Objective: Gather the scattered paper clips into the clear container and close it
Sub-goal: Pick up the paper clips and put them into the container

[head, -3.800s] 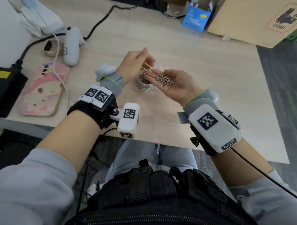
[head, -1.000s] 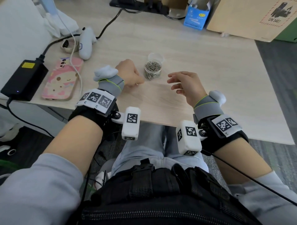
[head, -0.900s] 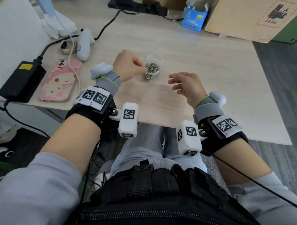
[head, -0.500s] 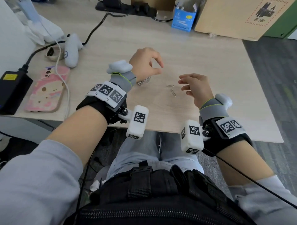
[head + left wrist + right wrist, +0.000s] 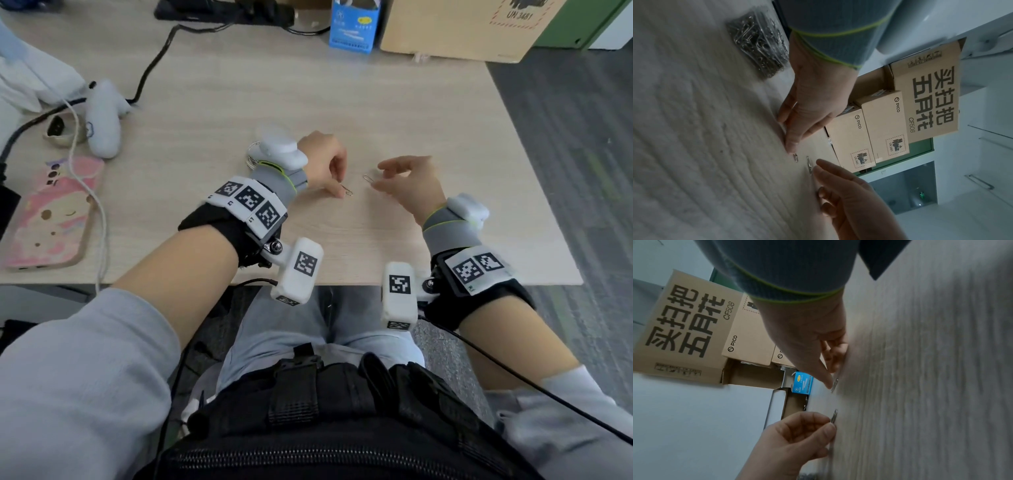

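Two loose silver paper clips lie on the wooden table between my hands. My left hand [image 5: 339, 191] is curled, and its thumb and forefinger pinch the end of the nearer paper clip [image 5: 348, 190] against the table; the right wrist view shows the same clip [image 5: 833, 416]. My right hand [image 5: 378, 175] has relaxed fingers, with a fingertip touching the other paper clip [image 5: 368, 178], also visible here [image 5: 835, 383]. The clear container [image 5: 758, 43], full of clips, sits behind my left wrist and shows only as a sliver [image 5: 251, 158] in the head view. No lid is visible.
A pink phone [image 5: 48, 212], a white controller [image 5: 102, 120] and cables lie at the table's left. A blue box [image 5: 354, 27] and cardboard boxes [image 5: 462, 27] stand along the far edge. The table's front edge [image 5: 342, 284] is close to my wrists.
My right hand earlier held clips in its palm over the container. Since half a second ago my left hand has dropped onto one loose clip and my right fingertips have reached the other.
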Motion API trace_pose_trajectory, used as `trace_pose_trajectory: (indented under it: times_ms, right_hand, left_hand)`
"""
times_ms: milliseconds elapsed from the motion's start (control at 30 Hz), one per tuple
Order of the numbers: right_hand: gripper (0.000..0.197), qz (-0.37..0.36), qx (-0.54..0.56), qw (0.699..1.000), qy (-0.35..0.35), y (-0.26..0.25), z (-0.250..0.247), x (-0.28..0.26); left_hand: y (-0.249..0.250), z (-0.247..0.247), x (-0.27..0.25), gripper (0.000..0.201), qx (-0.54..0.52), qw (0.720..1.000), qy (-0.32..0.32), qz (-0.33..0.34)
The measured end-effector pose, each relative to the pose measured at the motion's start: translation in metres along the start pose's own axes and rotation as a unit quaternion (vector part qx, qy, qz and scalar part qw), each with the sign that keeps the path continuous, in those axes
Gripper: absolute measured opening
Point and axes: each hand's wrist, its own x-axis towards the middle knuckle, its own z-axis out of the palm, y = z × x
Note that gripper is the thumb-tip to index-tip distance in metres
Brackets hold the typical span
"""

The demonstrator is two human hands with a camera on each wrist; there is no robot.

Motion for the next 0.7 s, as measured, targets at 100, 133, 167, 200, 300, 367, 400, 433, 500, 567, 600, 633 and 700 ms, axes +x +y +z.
trace_pose_trajectory:
  times_ms: [100, 133, 167, 200, 300, 367, 400, 433, 500, 567, 600, 633, 700]
  right_hand:
    - [0.017, -0.025, -0.051, 0.998, -0.005, 0.002, 0.005, 0.004]
    - [0.009, -0.032, -0.078, 0.996, -0.004, 0.002, 0.006, 0.004]
    - [0.009, -0.035, -0.102, 0.994, -0.004, 0.002, 0.007, 0.005]
    - [0.016, -0.038, -0.123, 0.992, -0.003, 0.002, 0.007, 0.007]
    - [0.009, -0.048, -0.167, 0.985, -0.007, 0.002, 0.007, 0.01]
    - [0.004, -0.065, -0.195, 0.978, -0.018, 0.0, 0.007, 0.009]
    - [0.007, -0.074, -0.204, 0.976, -0.023, 0.0, 0.008, 0.009]
    - [0.009, -0.078, -0.204, 0.976, -0.024, -0.001, 0.008, 0.009]
    - [0.012, -0.086, -0.201, 0.975, -0.022, -0.001, 0.008, 0.008]
    - [0.008, -0.091, -0.189, 0.977, -0.025, -0.001, 0.01, 0.008]
    - [0.005, -0.093, -0.174, 0.98, -0.029, -0.002, 0.011, 0.008]
    - [0.012, -0.091, -0.156, 0.983, -0.032, -0.004, 0.013, 0.007]
    - [0.024, -0.1, -0.123, 0.987, -0.039, -0.006, 0.017, 0.005]
  left_hand:
    - [0.001, 0.0, 0.0, 0.016, -0.001, 1.0, -0.001, -0.006]
    - [0.001, 0.0, 0.0, 0.014, 0.003, 1.0, -0.002, -0.007]
    - [0.001, 0.0, 0.0, 0.013, 0.009, 1.0, -0.005, -0.01]
    - [0.001, 0.001, 0.0, 0.013, 0.016, 1.0, -0.006, -0.012]
    - [0.0, 0.002, -0.001, 0.013, 0.023, 1.0, -0.011, -0.012]
    - [-0.003, 0.001, -0.002, 0.016, 0.009, 1.0, -0.01, -0.01]
    - [-0.004, 0.0, -0.003, 0.019, 0.003, 1.0, -0.008, -0.011]
    - [-0.005, -0.001, -0.004, 0.023, 0.0, 1.0, -0.004, -0.013]
    - [-0.006, -0.002, -0.005, 0.023, 0.009, 1.0, 0.009, -0.019]
    - [-0.007, -0.003, -0.006, 0.018, 0.019, 0.999, 0.011, -0.028]
    - [-0.007, -0.003, -0.007, 0.015, 0.02, 0.999, 0.007, -0.033]
    - [-0.007, -0.003, -0.007, 0.013, 0.019, 0.999, 0.001, -0.038]
    - [-0.006, -0.002, -0.008, 0.013, 0.02, 0.999, -0.008, -0.047]
